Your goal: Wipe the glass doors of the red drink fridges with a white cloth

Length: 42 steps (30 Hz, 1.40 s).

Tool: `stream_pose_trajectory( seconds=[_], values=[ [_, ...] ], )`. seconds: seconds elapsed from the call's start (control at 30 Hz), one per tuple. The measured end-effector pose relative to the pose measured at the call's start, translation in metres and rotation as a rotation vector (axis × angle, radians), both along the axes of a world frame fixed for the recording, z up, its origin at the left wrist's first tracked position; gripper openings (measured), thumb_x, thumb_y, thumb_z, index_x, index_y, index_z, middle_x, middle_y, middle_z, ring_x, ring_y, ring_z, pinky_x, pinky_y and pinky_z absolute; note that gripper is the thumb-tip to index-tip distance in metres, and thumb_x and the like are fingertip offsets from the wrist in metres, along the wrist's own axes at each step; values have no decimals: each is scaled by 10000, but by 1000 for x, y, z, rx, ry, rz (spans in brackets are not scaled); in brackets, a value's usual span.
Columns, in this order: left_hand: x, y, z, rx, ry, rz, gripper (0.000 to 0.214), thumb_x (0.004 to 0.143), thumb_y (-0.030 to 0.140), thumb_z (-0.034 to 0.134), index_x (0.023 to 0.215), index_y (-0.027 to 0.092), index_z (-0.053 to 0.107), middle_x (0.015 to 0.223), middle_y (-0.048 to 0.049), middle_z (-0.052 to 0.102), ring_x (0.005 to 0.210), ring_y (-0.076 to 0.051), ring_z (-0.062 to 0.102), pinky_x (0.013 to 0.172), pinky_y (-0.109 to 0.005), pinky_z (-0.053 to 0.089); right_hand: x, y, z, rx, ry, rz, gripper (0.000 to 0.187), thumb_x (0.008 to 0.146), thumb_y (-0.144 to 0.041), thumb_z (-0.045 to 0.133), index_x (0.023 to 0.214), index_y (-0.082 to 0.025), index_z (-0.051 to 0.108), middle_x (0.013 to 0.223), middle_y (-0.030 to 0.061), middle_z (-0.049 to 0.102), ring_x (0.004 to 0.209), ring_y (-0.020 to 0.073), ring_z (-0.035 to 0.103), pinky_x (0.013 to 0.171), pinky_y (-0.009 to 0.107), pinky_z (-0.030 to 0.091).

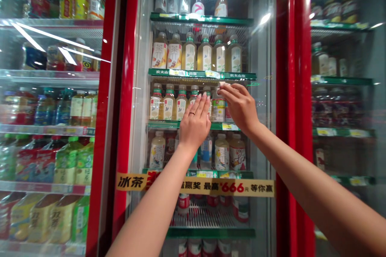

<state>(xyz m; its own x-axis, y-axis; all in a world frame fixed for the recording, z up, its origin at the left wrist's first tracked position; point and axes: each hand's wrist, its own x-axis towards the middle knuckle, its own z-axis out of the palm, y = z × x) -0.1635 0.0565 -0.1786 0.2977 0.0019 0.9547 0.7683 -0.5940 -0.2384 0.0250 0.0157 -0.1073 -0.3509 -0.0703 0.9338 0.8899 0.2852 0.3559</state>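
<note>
My right hand [239, 106] is closed in a pinch on the white cap of a bottle [218, 108] with a green and white label, which stands on the third shelf [159, 125] of a red-framed drinks cooler. My left hand [195, 122] is open, its fingers stretched upward and lying against the neighbouring bottles with green caps [193, 96] on the same shelf; a ring shows on one finger. Both forearms reach in from below.
The shelf above [181, 73] carries several tea bottles, and the one below holds pale bottles [221, 152]. A yellow banner [241, 187] runs across the cooler's front. Glass-fronted coolers full of drinks stand at left [51, 128] and right [340, 88], with red frames [294, 88] between them.
</note>
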Motion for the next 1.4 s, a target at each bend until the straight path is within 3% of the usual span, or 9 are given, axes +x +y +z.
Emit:
stream_pose_trajectory(
  seconds=[0.1, 0.2, 0.4, 0.53, 0.7, 0.9, 1.17, 1.4],
  values=[
    [0, 0, -6, 0, -10, -9, 811, 1075, 160, 375, 1761, 218, -54, 1816, -46, 273, 1700, -228, 280, 1414, -499, 299, 12, -5, -6, -33, -53, -18, 430, 1048, -126, 548, 1301, -380, 786, 1409, -29, 783, 1321, 285, 644, 1161, 536, 581],
    [0, 0, -13, -13, -28, -9, 822, 1070, 147, 371, 1756, 210, -78, 1821, -47, 253, 1702, -233, 272, 1415, -506, 301, 14, -3, -1, -12, -2, -21, 440, 1044, -130, 542, 1285, -402, 790, 1401, -48, 781, 1288, 283, 653, 1133, 524, 590],
    [0, -3, -18, -51, -22, 23, 776, 1042, 138, 390, 1768, 143, 115, 1824, -53, 235, 1710, -232, 246, 1419, -497, 294, -14, 15, 18, 65, 98, 32, 424, 1058, -159, 510, 1250, -378, 818, 1387, -15, 787, 1258, 292, 675, 1086, 525, 608],
    [1, -1, -17, -35, -25, 55, 709, 1049, 150, 386, 1744, 115, 253, 1816, -60, 263, 1704, -217, 263, 1414, -461, 305, -12, 13, 9, 35, 17, 56, 422, 1057, -160, 521, 1255, -384, 819, 1360, -16, 804, 1266, 289, 678, 1100, 541, 615],
    [2, 3, -19, 5, -45, 59, 723, 1060, 172, 391, 1758, 148, 205, 1804, -63, 301, 1696, -221, 292, 1401, -484, 339, 0, 10, 3, 39, -27, 49, 400, 1053, -156, 550, 1238, -384, 822, 1367, -32, 806, 1260, 278, 687, 1115, 543, 616],
    [1, 1, -18, -10, -16, 85, 749, 1004, 151, 456, 1731, 85, 290, 1812, -76, 285, 1696, -240, 295, 1402, -461, 339, -26, 20, 11, 124, 110, 25, 363, 1074, -188, 548, 1217, -357, 835, 1355, -24, 812, 1219, 283, 698, 1051, 514, 646],
    [1, 0, -18, -44, -29, 53, 782, 985, 113, 461, 1745, 140, 277, 1807, -43, 301, 1697, -233, 285, 1414, -480, 319, -16, 16, -11, 69, -56, 2, 412, 1052, -118, 555, 1273, -352, 811, 1369, -23, 806, 1260, 272, 683, 1084, 502, 634],
    [2, 0, -17, -8, -32, 55, 718, 993, 142, 473, 1700, 74, 368, 1787, -73, 337, 1682, -234, 331, 1398, -459, 360, -34, 25, 16, 141, 101, 29, 367, 1086, -180, 536, 1231, -336, 835, 1351, -10, 814, 1206, 281, 696, 1034, 490, 641]
  ],
)
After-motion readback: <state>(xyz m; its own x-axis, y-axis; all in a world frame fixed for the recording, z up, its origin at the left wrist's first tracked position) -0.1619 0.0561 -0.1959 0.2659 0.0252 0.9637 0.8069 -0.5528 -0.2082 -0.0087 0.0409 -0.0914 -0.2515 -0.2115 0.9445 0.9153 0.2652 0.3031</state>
